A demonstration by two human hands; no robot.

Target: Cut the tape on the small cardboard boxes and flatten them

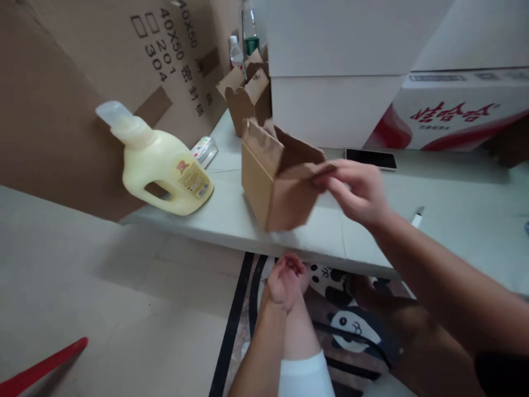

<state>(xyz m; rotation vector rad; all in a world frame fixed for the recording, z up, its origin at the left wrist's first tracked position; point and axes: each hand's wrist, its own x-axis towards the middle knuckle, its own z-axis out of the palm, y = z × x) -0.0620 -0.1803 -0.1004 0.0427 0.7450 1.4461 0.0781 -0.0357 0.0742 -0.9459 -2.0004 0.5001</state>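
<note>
A small brown cardboard box (258, 179) stands near the front edge of the pale surface, with its top flaps up. My right hand (355, 187) is closed on a flap at the box's right side, pinching it between thumb and fingers. Below the edge, my left hand (285, 281) rests by my leg with the palm turned up. Its fingers are loosely curled and nothing shows in it. To the left of the box, a pale yellow jug (165, 171) with a translucent cap leans back against a large carton.
Behind stand another open cardboard box (243, 102), bottles (236, 52) and white cartons (330, 107). A phone (372, 159) and a white cutter (417, 217) lie to the right. The large printed carton (107, 60) borders the left. A panda-patterned mat (351, 331) covers floor below.
</note>
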